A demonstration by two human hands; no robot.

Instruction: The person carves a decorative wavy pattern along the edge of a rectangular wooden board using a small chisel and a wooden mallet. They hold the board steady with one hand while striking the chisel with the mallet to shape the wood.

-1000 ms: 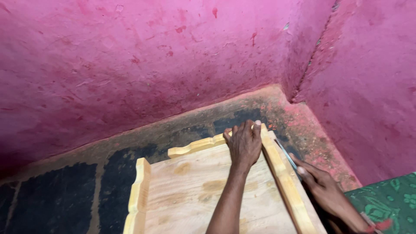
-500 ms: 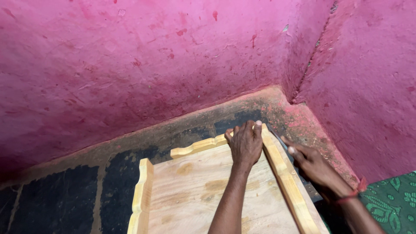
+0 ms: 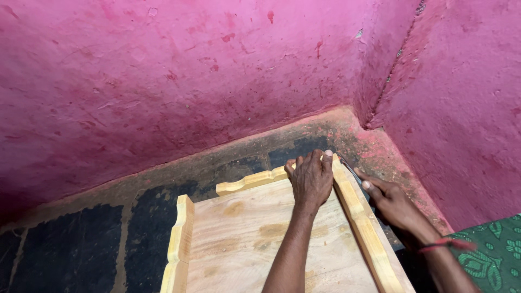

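The left hand's grip (image 3: 310, 179) is spread flat, palm down, pressing the far right corner of a wooden tray (image 3: 255, 239), fingertips lapping over its far rail. The right hand's grip (image 3: 388, 199) is closed round a thin dark tool (image 3: 351, 171), held just outside the right rail (image 3: 361, 225), its tip pointing at the same corner. That rail's long axis runs from the near right up toward the far corner; the tool lies nearly along it, and the right hand is the nearer to the rail's outer face. The tray rests flat on a dark, stained floor (image 3: 70, 239), tucked into a corner of rough pink walls (image 3: 190, 81). Green patterned cloth (image 3: 491, 249) shows at lower right.
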